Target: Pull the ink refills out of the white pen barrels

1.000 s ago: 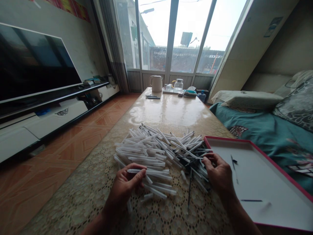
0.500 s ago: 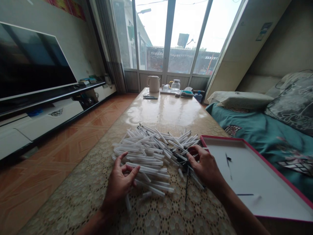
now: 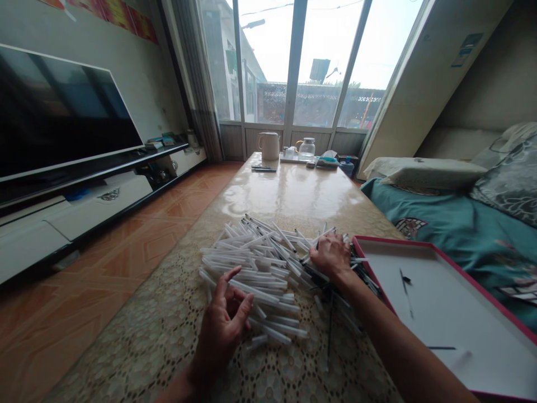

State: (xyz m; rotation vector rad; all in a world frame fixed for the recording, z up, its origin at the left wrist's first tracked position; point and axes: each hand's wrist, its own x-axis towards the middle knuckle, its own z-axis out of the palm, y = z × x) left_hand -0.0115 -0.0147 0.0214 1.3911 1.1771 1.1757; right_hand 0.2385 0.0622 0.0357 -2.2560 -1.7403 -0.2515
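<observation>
A loose heap of clear plastic pen barrels (image 3: 255, 268) lies on the lace-covered table (image 3: 142, 358). Dark ink refills (image 3: 335, 291) mix into its right side. My right hand (image 3: 331, 256) rests on the far right of the heap, its fingers curled down among the pens, so I cannot tell what they hold. My left hand (image 3: 222, 322) hovers at the heap's near edge with fingers spread and nothing visible in them. A white tray with a red rim (image 3: 436, 249) lies just right of the heap, holding a few thin dark refills (image 3: 405, 282).
The glossy tabletop runs to the far end, where a white kettle (image 3: 268, 146), a glass jug (image 3: 307, 149) and small items stand. A teal-covered bed (image 3: 440, 224) lies right of the tray. A tiled floor (image 3: 126, 263) and a TV cabinet (image 3: 100, 201) are on the left.
My right hand has moved farther up the heap, away from me, and now lies over the pens near the tray's corner. My left hand stays near the heap's edge, with its fingers a little more curled.
</observation>
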